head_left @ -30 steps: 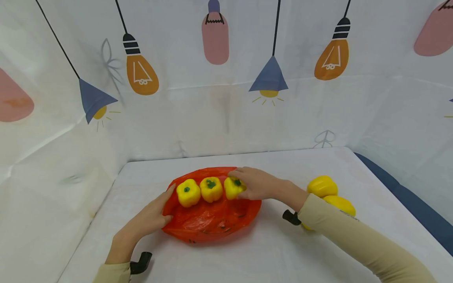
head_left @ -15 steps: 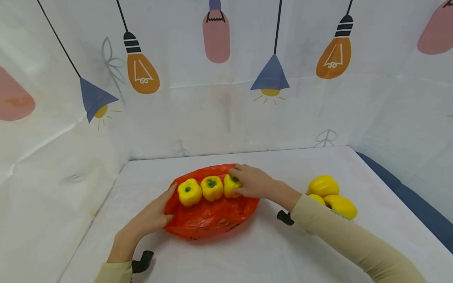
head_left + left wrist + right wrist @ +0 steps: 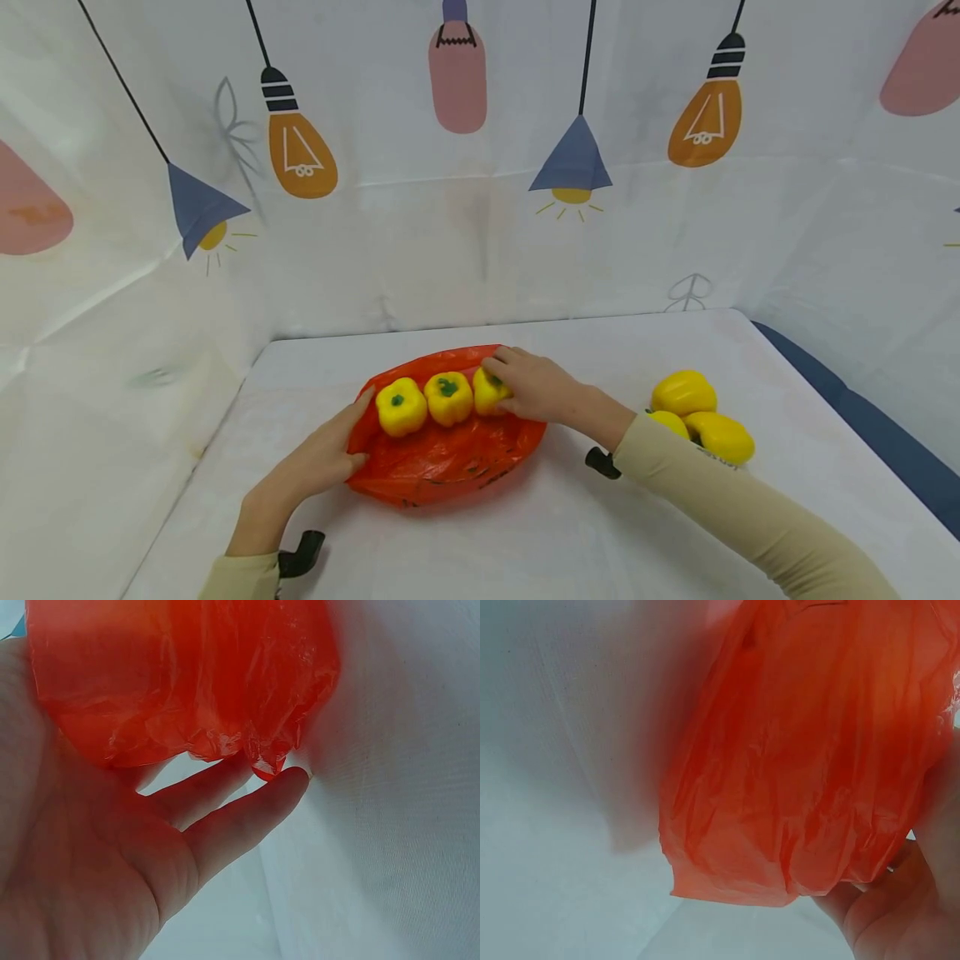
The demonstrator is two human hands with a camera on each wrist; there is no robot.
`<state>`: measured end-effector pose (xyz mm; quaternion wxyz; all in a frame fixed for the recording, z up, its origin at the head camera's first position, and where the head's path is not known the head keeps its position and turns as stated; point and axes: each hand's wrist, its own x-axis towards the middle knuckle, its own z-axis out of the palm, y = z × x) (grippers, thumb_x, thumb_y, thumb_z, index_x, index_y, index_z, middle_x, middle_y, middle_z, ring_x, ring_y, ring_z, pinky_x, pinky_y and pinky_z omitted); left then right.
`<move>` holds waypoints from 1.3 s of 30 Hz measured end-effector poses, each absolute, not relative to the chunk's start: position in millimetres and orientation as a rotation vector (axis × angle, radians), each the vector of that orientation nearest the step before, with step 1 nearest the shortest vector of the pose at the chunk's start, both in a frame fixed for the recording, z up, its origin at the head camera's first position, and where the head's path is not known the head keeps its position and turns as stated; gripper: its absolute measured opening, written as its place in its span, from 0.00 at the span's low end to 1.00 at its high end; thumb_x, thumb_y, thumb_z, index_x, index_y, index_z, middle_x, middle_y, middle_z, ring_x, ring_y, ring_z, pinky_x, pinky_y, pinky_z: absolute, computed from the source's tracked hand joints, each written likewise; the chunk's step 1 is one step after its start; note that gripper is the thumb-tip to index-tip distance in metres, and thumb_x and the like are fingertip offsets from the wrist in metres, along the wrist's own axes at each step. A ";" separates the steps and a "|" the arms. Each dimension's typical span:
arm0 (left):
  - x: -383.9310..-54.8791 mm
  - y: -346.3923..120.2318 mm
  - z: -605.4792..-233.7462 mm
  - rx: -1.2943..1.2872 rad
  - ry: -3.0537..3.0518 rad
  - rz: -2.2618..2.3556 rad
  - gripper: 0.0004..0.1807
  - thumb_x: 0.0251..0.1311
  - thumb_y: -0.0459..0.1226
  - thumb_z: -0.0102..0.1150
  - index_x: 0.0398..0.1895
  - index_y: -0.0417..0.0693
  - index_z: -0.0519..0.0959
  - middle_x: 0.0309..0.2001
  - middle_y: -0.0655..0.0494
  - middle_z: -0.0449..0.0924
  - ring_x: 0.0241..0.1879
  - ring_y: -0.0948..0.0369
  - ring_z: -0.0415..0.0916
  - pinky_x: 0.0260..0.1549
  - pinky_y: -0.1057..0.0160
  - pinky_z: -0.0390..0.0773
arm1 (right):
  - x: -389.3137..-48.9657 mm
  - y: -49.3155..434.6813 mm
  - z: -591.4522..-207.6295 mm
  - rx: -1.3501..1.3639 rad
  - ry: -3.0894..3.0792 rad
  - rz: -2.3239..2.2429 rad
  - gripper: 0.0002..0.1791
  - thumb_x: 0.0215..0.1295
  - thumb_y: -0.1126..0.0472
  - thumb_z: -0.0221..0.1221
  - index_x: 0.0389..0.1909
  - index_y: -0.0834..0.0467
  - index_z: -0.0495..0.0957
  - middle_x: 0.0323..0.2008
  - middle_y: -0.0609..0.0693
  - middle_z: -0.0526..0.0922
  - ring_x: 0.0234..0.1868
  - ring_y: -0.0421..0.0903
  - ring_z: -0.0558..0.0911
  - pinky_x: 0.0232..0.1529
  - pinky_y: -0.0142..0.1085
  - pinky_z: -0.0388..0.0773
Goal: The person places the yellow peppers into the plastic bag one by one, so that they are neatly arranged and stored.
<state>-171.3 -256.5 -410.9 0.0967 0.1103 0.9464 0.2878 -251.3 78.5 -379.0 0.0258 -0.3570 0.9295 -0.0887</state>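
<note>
An orange-red plastic bag (image 3: 442,467) lies on the white table with its mouth facing up. Three yellow bell peppers stand in a row in it: a left pepper (image 3: 401,408), a middle pepper (image 3: 449,400) and a right pepper (image 3: 487,398). My right hand (image 3: 536,385) grips the right pepper from its right side, covering part of it. At the bag's left edge, my left hand (image 3: 318,450) touches the plastic with fingers extended. In the left wrist view those fingers (image 3: 247,825) lie along the bag's crumpled side. The bag hides the right fingertips in the right wrist view.
Three more yellow bell peppers (image 3: 684,394) lie together on the right of the table (image 3: 570,533), partly behind my right sleeve (image 3: 742,500). A white sheet (image 3: 420,242) printed with lamps hangs behind the table. A dark blue strip (image 3: 862,417) runs beyond the right edge.
My right hand has shifted slightly left, and the bag's right side has drawn inward. Another pepper at the right shows better beside my sleeve. The left hand has hardly moved.
</note>
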 end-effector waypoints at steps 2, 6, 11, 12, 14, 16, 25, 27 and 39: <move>-171.8 -256.5 -411.2 0.324 2.802 0.851 0.48 0.60 0.31 0.57 0.81 0.47 0.43 0.79 0.41 0.50 0.76 0.39 0.51 0.70 0.35 0.59 | -250.9 79.1 -378.0 -1.101 2.865 -0.278 0.29 0.61 0.48 0.66 0.62 0.48 0.70 0.57 0.47 0.72 0.57 0.45 0.73 0.59 0.41 0.79; -172.0 -256.0 -410.9 0.325 2.801 0.850 0.48 0.60 0.31 0.57 0.81 0.46 0.43 0.79 0.41 0.50 0.76 0.39 0.52 0.70 0.35 0.59 | -249.5 81.3 -375.1 -1.071 2.845 -0.305 0.32 0.61 0.46 0.66 0.64 0.47 0.70 0.61 0.48 0.72 0.60 0.46 0.73 0.61 0.43 0.79; -171.7 -255.5 -409.8 0.328 2.802 0.851 0.48 0.60 0.32 0.57 0.80 0.45 0.43 0.79 0.41 0.50 0.76 0.39 0.51 0.70 0.36 0.59 | -250.0 87.6 -370.9 -1.017 2.847 -0.346 0.37 0.61 0.43 0.65 0.70 0.47 0.68 0.67 0.50 0.70 0.65 0.49 0.72 0.65 0.47 0.76; -171.6 -255.5 -409.6 0.326 2.801 0.851 0.48 0.60 0.32 0.57 0.80 0.45 0.43 0.79 0.41 0.49 0.76 0.39 0.51 0.71 0.36 0.59 | -250.6 89.5 -370.1 -1.015 2.850 -0.355 0.37 0.61 0.42 0.65 0.70 0.46 0.67 0.68 0.50 0.70 0.66 0.49 0.72 0.65 0.48 0.76; -171.5 -255.3 -409.0 0.324 2.798 0.849 0.48 0.60 0.32 0.57 0.80 0.46 0.43 0.79 0.41 0.49 0.76 0.39 0.51 0.70 0.35 0.59 | -251.3 93.5 -366.9 -1.005 2.848 -0.364 0.37 0.62 0.42 0.64 0.71 0.47 0.67 0.69 0.51 0.69 0.67 0.50 0.72 0.65 0.49 0.76; -171.3 -255.1 -408.4 0.322 2.795 0.849 0.48 0.60 0.32 0.57 0.81 0.46 0.43 0.79 0.41 0.49 0.76 0.39 0.51 0.70 0.35 0.59 | -252.3 98.3 -363.6 -0.998 2.845 -0.371 0.37 0.62 0.42 0.63 0.71 0.47 0.67 0.69 0.51 0.69 0.67 0.51 0.72 0.65 0.50 0.76; -170.0 -255.7 -406.9 0.314 2.798 0.846 0.48 0.60 0.32 0.56 0.80 0.45 0.43 0.78 0.40 0.50 0.76 0.38 0.51 0.70 0.35 0.59 | -258.4 125.2 -353.5 -1.006 2.841 -0.367 0.34 0.64 0.42 0.61 0.70 0.48 0.69 0.67 0.51 0.72 0.66 0.52 0.73 0.63 0.52 0.77; -169.4 -255.7 -406.8 0.310 2.796 0.847 0.48 0.60 0.32 0.56 0.80 0.45 0.43 0.78 0.39 0.50 0.76 0.38 0.52 0.70 0.35 0.60 | -258.7 132.4 -351.0 -0.989 2.837 -0.367 0.34 0.64 0.43 0.61 0.69 0.48 0.69 0.68 0.51 0.71 0.67 0.53 0.72 0.63 0.53 0.77; -170.1 -253.6 -405.8 0.322 2.793 0.845 0.48 0.60 0.32 0.56 0.80 0.44 0.43 0.78 0.40 0.50 0.76 0.38 0.51 0.70 0.35 0.59 | -261.0 189.6 -337.3 -0.856 2.891 -0.239 0.34 0.65 0.48 0.63 0.70 0.50 0.68 0.70 0.56 0.70 0.69 0.56 0.71 0.64 0.55 0.76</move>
